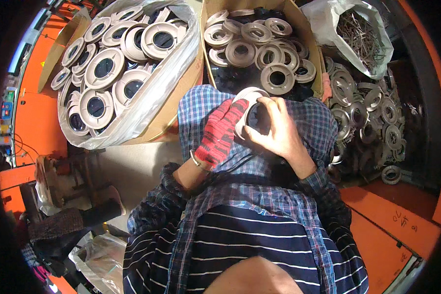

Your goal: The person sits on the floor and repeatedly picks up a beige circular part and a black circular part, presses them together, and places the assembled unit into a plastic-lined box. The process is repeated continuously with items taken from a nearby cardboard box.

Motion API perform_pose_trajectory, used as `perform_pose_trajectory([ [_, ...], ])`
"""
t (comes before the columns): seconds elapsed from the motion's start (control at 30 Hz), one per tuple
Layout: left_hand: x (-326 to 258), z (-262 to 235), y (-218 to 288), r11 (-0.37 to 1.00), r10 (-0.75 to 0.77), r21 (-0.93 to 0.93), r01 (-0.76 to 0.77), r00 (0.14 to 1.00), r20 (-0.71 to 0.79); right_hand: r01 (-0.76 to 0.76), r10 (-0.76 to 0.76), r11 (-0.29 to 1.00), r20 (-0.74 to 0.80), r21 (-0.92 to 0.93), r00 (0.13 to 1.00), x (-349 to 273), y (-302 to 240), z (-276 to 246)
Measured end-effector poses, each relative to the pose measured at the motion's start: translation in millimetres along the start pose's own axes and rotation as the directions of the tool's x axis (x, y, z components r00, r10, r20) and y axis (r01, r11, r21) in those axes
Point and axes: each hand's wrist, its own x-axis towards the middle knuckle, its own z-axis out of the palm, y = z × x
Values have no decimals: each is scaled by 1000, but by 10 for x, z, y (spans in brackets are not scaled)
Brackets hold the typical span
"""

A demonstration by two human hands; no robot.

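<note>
Above my lap, my left hand [219, 131], in a red and black striped knit glove, is closed on the rim of a beige plastic ring [249, 93]. A round black part [254, 119] sits at the ring's middle. My bare right hand [282, 131] pinches this black part, thumb below and fingers above. The ring is tilted, and I cannot tell whether the black part is fully seated in it. Just beyond my hands stands a cardboard box [204, 49] holding beige rings [278, 78] and black parts [230, 82].
At the left, a plastic-lined carton [190, 56] is heaped with beige rings with black centres [103, 67]. A white sack [323, 22] of thin scraps [360, 41] stands at the far right, above a pile of loose rings [370, 117]. Another person's leg [100, 214] shows lower left.
</note>
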Motion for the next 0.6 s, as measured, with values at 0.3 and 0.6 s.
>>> perform_pose_trajectory([
  [0.3,-403,164,-149,968,-115,-224,115,993,14,216,-220,973,-44,-76,974,-97,71,184],
  [0.6,-338,75,-95,918,-284,-279,281,958,28,43,-40,998,-60,47,997,-54,203,353],
])
